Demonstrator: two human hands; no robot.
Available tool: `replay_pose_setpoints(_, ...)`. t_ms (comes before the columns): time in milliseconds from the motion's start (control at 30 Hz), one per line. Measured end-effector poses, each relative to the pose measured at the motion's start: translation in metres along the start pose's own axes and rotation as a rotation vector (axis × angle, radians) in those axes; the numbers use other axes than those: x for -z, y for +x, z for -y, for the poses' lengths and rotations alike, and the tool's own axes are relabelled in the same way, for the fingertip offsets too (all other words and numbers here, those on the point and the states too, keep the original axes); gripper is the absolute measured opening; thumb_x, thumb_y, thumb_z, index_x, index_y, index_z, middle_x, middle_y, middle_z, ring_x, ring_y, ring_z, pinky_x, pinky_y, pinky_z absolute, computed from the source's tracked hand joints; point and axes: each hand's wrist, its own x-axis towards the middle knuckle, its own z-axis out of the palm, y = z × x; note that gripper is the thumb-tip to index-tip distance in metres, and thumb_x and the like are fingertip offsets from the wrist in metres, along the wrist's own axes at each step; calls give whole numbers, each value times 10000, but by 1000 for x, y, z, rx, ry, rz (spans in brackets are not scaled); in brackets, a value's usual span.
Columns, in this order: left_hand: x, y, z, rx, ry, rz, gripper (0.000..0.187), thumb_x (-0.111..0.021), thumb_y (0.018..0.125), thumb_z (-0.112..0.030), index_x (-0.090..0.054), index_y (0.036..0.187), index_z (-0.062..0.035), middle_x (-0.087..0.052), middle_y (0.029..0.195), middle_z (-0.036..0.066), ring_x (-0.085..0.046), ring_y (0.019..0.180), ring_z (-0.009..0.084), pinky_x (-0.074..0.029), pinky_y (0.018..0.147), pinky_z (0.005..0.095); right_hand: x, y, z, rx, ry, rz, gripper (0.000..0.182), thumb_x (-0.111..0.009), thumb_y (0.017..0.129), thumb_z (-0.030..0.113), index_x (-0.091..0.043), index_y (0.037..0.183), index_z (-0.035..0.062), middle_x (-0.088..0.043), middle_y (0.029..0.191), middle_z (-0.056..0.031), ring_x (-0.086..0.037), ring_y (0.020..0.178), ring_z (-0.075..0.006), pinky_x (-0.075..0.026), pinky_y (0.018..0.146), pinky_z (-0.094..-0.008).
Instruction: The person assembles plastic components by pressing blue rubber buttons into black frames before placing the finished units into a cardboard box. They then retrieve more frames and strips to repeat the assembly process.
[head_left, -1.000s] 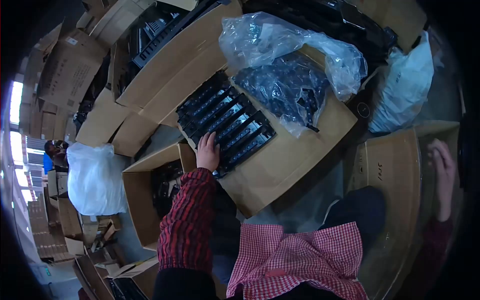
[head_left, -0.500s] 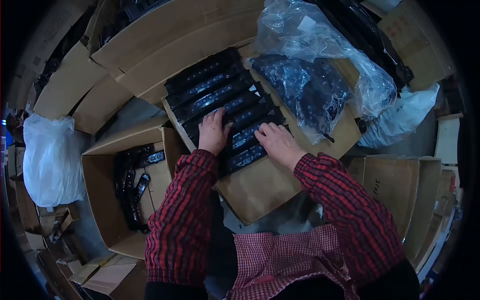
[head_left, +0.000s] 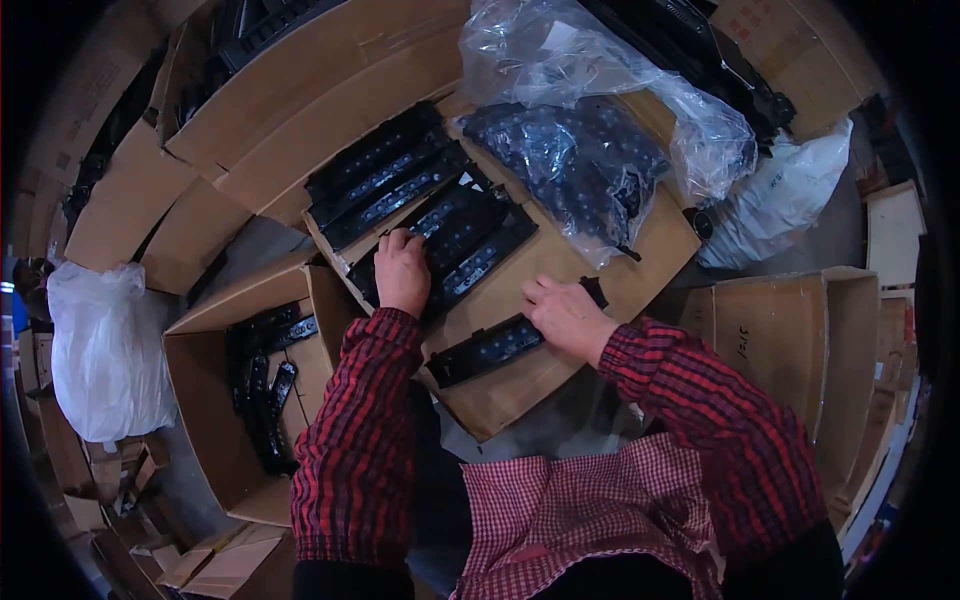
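A row of long black plastic strips (head_left: pixel 395 180) with small round studs lies side by side on a cardboard surface (head_left: pixel 560 255). My left hand (head_left: pixel 403 272) is closed, its fingers bent over the near-left end of one strip in the row. One separate black plastic strip (head_left: pixel 485 352) lies nearer to me, apart from the others. Around its right part, the fingers of my right hand (head_left: pixel 567 315) are closed, hiding some of it. Beyond the row's right end is a clear plastic bag (head_left: pixel 560 165) full of dark studded parts.
An open cardboard box (head_left: pixel 210 400) at the left holds several black parts (head_left: pixel 268 385). Another box (head_left: pixel 770 350) stands at the right. White plastic bags (head_left: pixel 105 350) (head_left: pixel 785 200) sit on both sides. Tall cardboard flaps (head_left: pixel 310 110) rise at the back.
The nearest strip has come away from the row, toward me, with my right hand on it. A gap has opened within the row, and my left hand has shifted slightly left and nearer.
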Motion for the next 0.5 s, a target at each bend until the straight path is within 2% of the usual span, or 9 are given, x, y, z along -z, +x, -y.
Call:
replay_pose_setpoints(67,-5,-6,-4,49,-37,-57,214,-539,808,-69,-631,1001,-62,-578,972,132,-541,908,311,-439,775,411,39,-26,-6,-79,47,-100,68,-586,714,100,-598,778,83,-501,849,-42,-531,853,-212,-490,641,-314)
replay_pose_setpoints(100,-9,-10,1,90,-18,42,268,-560,835,-147,-576,1088,-60,-585,1028,137,-544,966,318,-442,806,407,64,-40,-9,-146,84,-120,61,-596,721,84,-591,781,74,-508,844,-51,-544,846,-226,-489,645,-333)
replay_pose_setpoints(133,-3,-11,-5,70,-26,46,268,-560,835,-147,-576,1088,-60,-585,1028,137,-544,966,318,-442,806,407,91,-57,-15,-198,102,-162,80,-602,724,62,-590,803,57,-519,846,-68,-555,843,-246,-483,652,-350)
replay_pose_setpoints(200,9,-15,-24,287,-40,216,391,-590,848,-270,-520,1167,-55,-576,1118,157,-529,1050,338,-434,857,416,140,-98,-30,-304,102,-287,96,-601,744,52,-597,839,39,-540,850,-87,-566,828,-277,-474,659,-365)
replay_pose_setpoints(233,8,-15,-21,282,-139,252,605,-653,795,-420,-464,1241,-57,-555,1182,189,-505,1117,353,-415,909,434,165,-123,-38,-361,77,-364,96,-593,762,64,-603,853,39,-550,854,-90,-567,816,-289,-469,658,-363)
replay_pose_setpoints(300,26,-13,-42,223,-197,281,773,-741,706,-412,-410,1300,-43,-531,1210,206,-488,1132,363,-393,946,444,217,-179,-44,-544,116,-473,147,-619,793,52,-616,928,-8,-557,847,-89,-567,780,-244,-449,650,-307)
replay_pose_setpoints(367,0,-22,-20,3,-194,213,917,-810,624,-371,-353,1340,-27,-494,1257,212,-463,1159,369,-377,977,431,249,-254,-51,-720,135,-622,162,-616,827,48,-613,963,-39,-544,822,-77,-534,748,-179,-420,653,-256)
replay_pose_setpoints(400,-10,-23,-12,28,-227,250,942,-829,602,-319,-337,1347,-19,-462,1286,219,-433,1187,380,-362,998,420,258,-292,-51,-811,65,-683,153,-612,846,56,-619,961,-45,-529,804,-65,-503,739,-142,-404,657,-238)
replay_pose_setpoints(500,-14,-18,-12,145,-173,410,954,-822,620,-330,-326,1359,11,-418,1310,256,-413,1214,371,-335,1027,412,254,-405,-43,-1177,80,-719,156,-609,850,60,-622,964,-45,-551,820,-66,-519,758,-148,-413,676,-246)
